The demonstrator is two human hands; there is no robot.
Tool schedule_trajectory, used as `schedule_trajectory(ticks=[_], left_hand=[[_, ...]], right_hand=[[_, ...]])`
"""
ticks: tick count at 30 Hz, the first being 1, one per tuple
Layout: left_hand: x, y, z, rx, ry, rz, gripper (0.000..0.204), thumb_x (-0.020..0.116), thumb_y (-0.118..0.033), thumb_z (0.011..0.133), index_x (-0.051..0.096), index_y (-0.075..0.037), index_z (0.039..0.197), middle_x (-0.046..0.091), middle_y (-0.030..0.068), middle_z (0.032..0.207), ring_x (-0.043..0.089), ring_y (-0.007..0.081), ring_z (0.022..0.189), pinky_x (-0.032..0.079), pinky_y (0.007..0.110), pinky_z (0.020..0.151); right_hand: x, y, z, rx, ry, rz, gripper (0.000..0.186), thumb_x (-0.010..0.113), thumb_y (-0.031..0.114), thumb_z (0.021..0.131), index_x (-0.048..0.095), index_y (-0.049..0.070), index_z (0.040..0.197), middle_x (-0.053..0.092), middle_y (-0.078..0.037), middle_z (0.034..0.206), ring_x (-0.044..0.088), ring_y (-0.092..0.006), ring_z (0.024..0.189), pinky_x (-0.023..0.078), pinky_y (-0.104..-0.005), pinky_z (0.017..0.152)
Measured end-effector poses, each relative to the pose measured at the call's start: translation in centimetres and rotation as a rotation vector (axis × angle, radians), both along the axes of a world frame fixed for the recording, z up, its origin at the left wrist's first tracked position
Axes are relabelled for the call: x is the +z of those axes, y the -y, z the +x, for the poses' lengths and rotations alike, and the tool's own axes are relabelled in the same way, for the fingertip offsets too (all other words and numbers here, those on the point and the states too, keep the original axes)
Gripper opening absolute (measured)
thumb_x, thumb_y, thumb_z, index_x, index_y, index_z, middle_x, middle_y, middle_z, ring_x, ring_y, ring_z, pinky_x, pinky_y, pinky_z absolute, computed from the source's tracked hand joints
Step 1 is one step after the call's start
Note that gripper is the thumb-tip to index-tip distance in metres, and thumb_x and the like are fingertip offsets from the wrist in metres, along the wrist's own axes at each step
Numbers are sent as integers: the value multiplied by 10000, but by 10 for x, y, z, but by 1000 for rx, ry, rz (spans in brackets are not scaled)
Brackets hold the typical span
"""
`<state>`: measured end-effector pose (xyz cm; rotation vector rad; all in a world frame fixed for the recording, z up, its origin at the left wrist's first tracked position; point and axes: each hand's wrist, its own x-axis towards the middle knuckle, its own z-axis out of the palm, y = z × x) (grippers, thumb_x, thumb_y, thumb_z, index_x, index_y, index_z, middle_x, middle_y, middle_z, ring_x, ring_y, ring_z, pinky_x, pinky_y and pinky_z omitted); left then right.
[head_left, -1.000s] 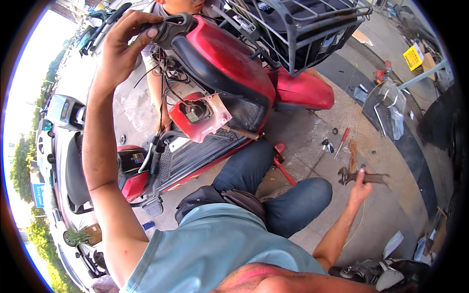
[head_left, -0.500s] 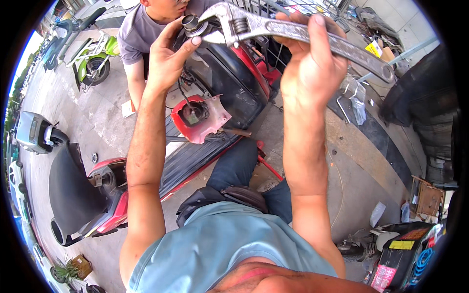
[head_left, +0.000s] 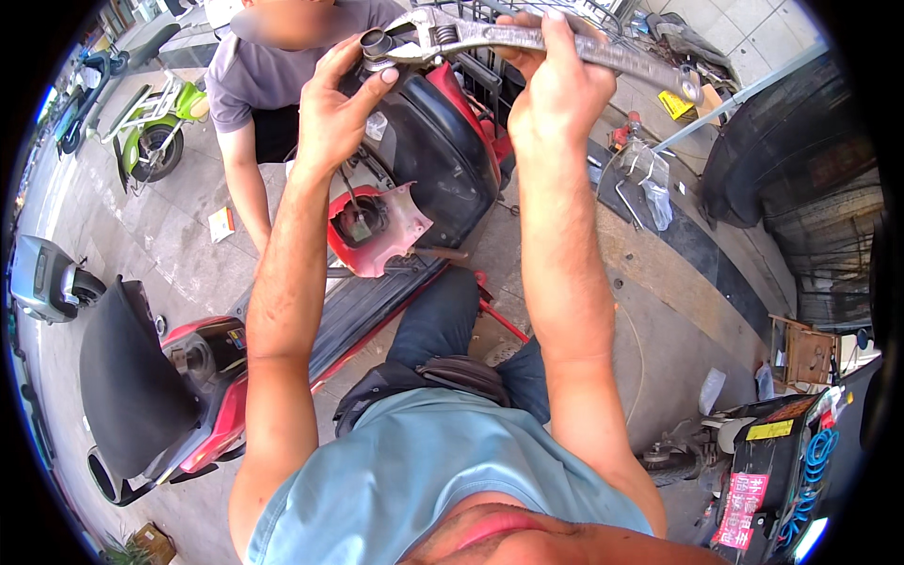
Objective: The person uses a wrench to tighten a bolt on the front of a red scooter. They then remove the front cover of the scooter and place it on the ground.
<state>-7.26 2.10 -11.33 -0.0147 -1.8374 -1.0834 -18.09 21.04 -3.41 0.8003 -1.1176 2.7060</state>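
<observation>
Up at the top middle, my left hand [head_left: 334, 118] is closed round a short round metal fitting [head_left: 376, 43] with a hollow end, thumb on its near side. An adjustable wrench [head_left: 513, 35] has its jaws against that fitting. My right hand [head_left: 562, 89] is wrapped round the wrench's handle, whose holed end points off to the right. How tightly the jaws fit cannot be seen. Below my left hand is a red scooter cowl [head_left: 344, 247] with a pink inner side, beside a black scooter body panel [head_left: 443, 160].
A co-worker in a grey shirt [head_left: 231, 89] crouches at the upper left, one arm reaching down. A red scooter with a black seat [head_left: 137, 377] stands left, a green one [head_left: 155, 141] beyond. At lower right is a black case with blue cable [head_left: 817, 471].
The view has shifted slightly. My right hand and the wrench are a little further left and up, with the jaws still at the fitting. My left hand keeps its hold.
</observation>
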Motion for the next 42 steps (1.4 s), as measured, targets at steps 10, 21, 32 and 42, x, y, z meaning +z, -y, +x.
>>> schedule_trajectory(ticks=[10, 21, 32, 42], left_hand=[[-3, -6, -1, -11, -27, 44, 623, 822, -230, 883, 591, 0, 1414, 625, 168, 1387, 558, 248, 1323, 402, 369, 1142], [60, 8, 4, -396, 151, -110, 694, 845, -155, 854, 544, -5, 1462, 613, 108, 1416, 539, 195, 1331, 394, 347, 1156], [34, 19, 19, -373, 82, -38, 723, 819, -96, 867, 491, -9, 1507, 583, 123, 1473, 534, 197, 1358, 421, 340, 1149], [-33, -20, 15, 13, -25, 87, 523, 708, -124, 957, 547, -5, 1440, 621, 146, 1393, 623, 235, 1224, 486, 364, 1064]], right_hand=[[1, -9, 47, 41, -25, 124, 141, 607, 59, 999, 606, -27, 1111, 724, -188, 987, 756, -292, 887, 673, -405, 737], [7, 2, 7, 306, 81, 214, 131, 604, 90, 989, 582, -16, 1063, 710, -163, 962, 746, -268, 805, 656, -385, 672], [-27, -12, 56, 84, -388, 372, 216, 681, 95, 979, 572, -31, 1115, 651, -213, 1234, 734, -267, 980, 636, -365, 843], [-2, -23, 107, -259, -1668, 844, 172, 761, 198, 760, 702, 80, 869, 694, -91, 1084, 624, -305, 1200, 446, -503, 1091]])
